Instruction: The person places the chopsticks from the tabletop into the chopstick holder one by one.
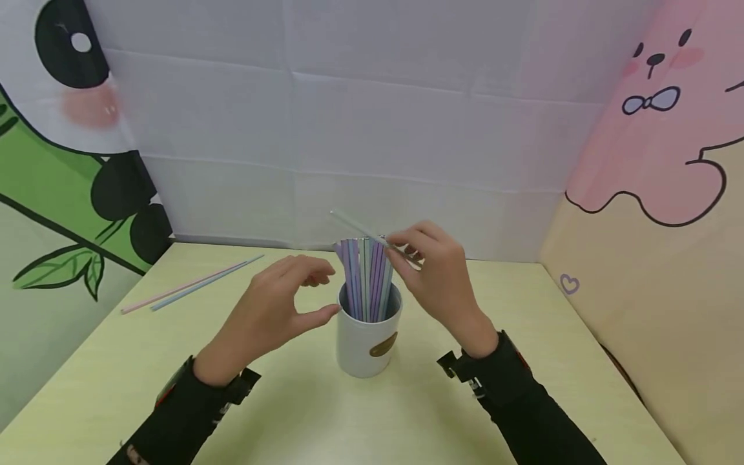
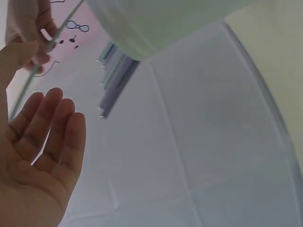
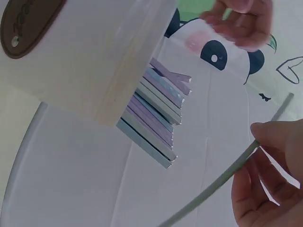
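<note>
My right hand (image 1: 442,278) pinches a thin pale green pipe cleaner (image 1: 357,226) between thumb and fingers, above the right side of a white cup (image 1: 363,352). The held stem slants up and to the left over the cup. Inside the cup stands a bundle of purple, blue and green pipe cleaners (image 3: 154,116), their lower ends hidden by its wall. My left hand (image 1: 279,297) holds nothing; thumb and fingers are spread, with the thumb tip close to the cup's left rim. In the left wrist view its palm (image 2: 40,179) shows bare.
On the table (image 1: 290,413), a pink pipe cleaner (image 1: 174,288) and a blue one (image 1: 203,284) lie side by side at the left. A white cloth (image 1: 372,129) hangs behind, with a panda picture at the left and a pink animal at the right. The cup carries a brown oval label (image 3: 31,23).
</note>
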`<move>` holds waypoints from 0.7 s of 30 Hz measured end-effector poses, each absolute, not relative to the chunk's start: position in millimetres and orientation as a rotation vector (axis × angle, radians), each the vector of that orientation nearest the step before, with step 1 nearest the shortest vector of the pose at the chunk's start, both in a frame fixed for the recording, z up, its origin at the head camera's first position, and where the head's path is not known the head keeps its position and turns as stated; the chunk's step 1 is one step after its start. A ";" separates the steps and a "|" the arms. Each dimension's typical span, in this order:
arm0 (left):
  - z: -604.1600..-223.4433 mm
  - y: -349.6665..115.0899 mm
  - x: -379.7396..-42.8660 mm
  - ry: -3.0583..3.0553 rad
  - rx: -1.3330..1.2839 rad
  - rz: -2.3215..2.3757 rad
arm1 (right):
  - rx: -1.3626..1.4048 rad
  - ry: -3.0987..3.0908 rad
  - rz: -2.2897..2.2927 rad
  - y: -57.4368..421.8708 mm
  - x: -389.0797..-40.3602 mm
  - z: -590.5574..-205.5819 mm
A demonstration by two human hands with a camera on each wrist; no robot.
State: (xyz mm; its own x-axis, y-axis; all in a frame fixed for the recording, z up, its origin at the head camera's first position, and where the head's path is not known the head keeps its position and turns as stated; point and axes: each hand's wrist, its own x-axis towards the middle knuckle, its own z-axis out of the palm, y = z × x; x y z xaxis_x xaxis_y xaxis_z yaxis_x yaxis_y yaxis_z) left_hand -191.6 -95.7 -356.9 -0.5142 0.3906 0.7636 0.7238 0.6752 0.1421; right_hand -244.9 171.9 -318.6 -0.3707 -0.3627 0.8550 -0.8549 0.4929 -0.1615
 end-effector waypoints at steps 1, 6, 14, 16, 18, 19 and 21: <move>-362.0 -97.8 -196.3 -2.208 -0.822 -0.651 | 0.993 -1.928 0.839 172.0 -244.3 -316.7; -387.6 -103.6 -216.5 -2.486 -0.670 -1.076 | 0.952 -1.843 1.108 170.1 -238.1 -308.4; -418.4 -90.1 -224.9 -2.626 -0.695 -1.501 | 0.863 -1.838 1.476 165.0 -231.1 -303.2; -422.2 -86.3 -222.9 -2.615 -0.704 -1.559 | 0.852 -1.876 1.518 163.4 -230.7 -303.5; -424.6 -82.9 -220.1 -2.605 -0.701 -1.607 | 0.841 -1.921 1.555 161.5 -231.2 -305.4; -426.1 -81.4 -219.3 -2.598 -0.704 -1.623 | 0.836 -1.947 1.568 160.5 -231.6 -307.0; -428.6 -78.4 -217.3 -2.576 -0.718 -1.650 | 0.830 -2.004 1.588 158.6 -232.3 -310.7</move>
State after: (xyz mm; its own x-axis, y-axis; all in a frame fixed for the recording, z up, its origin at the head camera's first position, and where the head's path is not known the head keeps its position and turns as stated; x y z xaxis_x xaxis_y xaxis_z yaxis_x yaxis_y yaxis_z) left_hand -217.3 -78.4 -428.6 -0.8955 0.3749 0.2399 0.3747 0.3441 0.8609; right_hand -232.3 158.6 -310.7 -0.7177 -0.1782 0.6731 -0.6961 0.1565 -0.7007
